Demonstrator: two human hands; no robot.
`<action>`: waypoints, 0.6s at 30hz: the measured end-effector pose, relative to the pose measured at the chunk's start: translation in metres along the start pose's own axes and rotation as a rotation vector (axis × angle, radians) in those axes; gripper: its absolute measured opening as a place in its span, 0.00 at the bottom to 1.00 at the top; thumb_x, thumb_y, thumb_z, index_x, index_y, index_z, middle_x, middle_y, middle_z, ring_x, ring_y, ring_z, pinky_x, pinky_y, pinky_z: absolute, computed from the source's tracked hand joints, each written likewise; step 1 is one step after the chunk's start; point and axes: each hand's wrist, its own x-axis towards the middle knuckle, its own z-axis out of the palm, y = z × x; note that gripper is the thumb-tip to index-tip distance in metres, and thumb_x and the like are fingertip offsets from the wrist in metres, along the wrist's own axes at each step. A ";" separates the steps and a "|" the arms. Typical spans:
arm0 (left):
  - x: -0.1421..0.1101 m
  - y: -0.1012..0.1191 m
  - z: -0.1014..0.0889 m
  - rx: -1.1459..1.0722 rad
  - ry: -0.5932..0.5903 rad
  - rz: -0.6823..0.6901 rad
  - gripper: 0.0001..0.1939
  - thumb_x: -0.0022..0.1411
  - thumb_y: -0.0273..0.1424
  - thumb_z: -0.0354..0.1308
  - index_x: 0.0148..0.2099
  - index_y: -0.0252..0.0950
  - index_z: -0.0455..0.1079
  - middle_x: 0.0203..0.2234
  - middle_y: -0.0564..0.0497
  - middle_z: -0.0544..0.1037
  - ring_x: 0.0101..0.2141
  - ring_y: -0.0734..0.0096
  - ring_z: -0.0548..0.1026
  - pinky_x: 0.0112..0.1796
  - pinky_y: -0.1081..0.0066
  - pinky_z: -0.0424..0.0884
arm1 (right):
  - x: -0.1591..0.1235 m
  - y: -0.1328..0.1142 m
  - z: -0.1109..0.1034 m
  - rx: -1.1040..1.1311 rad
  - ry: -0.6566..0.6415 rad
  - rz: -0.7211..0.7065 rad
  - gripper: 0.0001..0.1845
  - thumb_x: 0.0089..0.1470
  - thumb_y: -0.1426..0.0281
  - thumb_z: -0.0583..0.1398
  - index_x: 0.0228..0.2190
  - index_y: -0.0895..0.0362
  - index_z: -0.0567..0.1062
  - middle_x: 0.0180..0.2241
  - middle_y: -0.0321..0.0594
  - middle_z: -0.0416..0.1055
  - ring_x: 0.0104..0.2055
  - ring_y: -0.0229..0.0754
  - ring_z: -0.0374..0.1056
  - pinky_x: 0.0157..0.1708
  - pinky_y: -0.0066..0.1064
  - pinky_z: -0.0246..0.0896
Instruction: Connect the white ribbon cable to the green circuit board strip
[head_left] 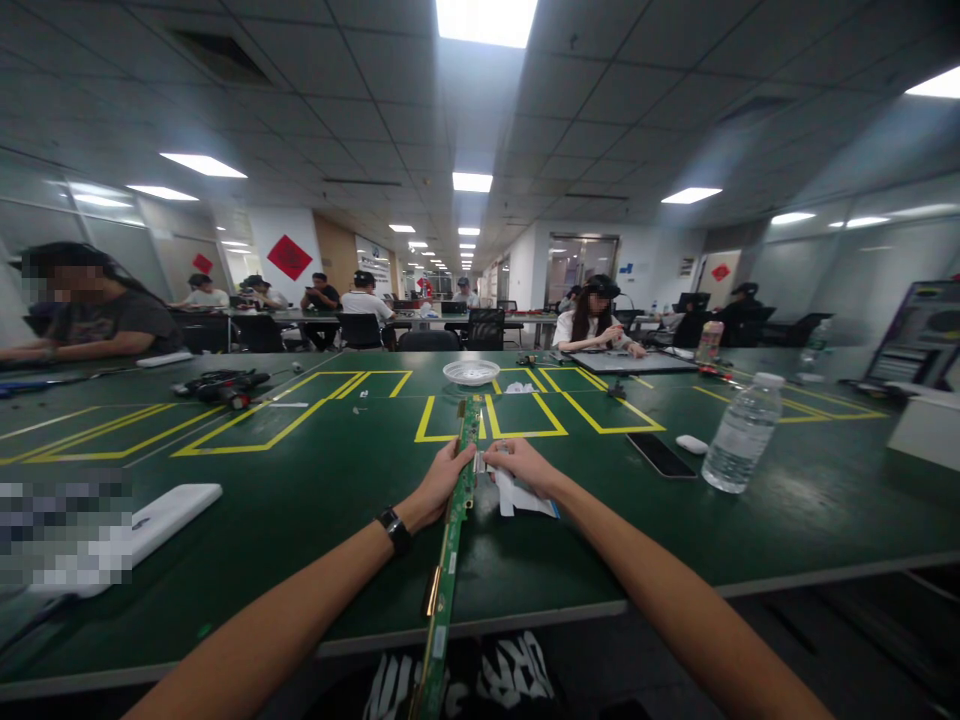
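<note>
A long, narrow green circuit board (pixel 450 560) runs from my lap out over the green table, its far end pointing away from me. My left hand (pixel 439 483) is closed around it near its far half, with the thumb on top. My right hand (pixel 525 465) pinches a white flat ribbon cable (pixel 517 497) right beside the board's right edge. The cable hangs folded under my fingers and has a blue tip. Whether its pinched end sits in a connector I cannot tell. Gold-coloured flaps stick out on the board's left side.
Beyond the board stands a white dish (pixel 471 373), with crumpled white scraps (pixel 520 388) near it. To the right are a black phone (pixel 660 455), a white case (pixel 691 444) and a water bottle (pixel 742 435). A white power bank (pixel 176 515) lies left. A co-worker (pixel 592 325) sits across.
</note>
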 end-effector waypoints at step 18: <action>0.001 -0.001 -0.002 0.180 -0.005 0.152 0.18 0.61 0.39 0.57 0.49 0.34 0.66 0.34 0.49 0.77 0.34 0.68 0.75 0.35 0.71 0.72 | -0.004 -0.005 0.008 -0.001 0.033 0.034 0.12 0.48 0.62 0.62 0.26 0.60 0.72 0.20 0.34 0.71 0.19 0.33 0.63 0.21 0.23 0.56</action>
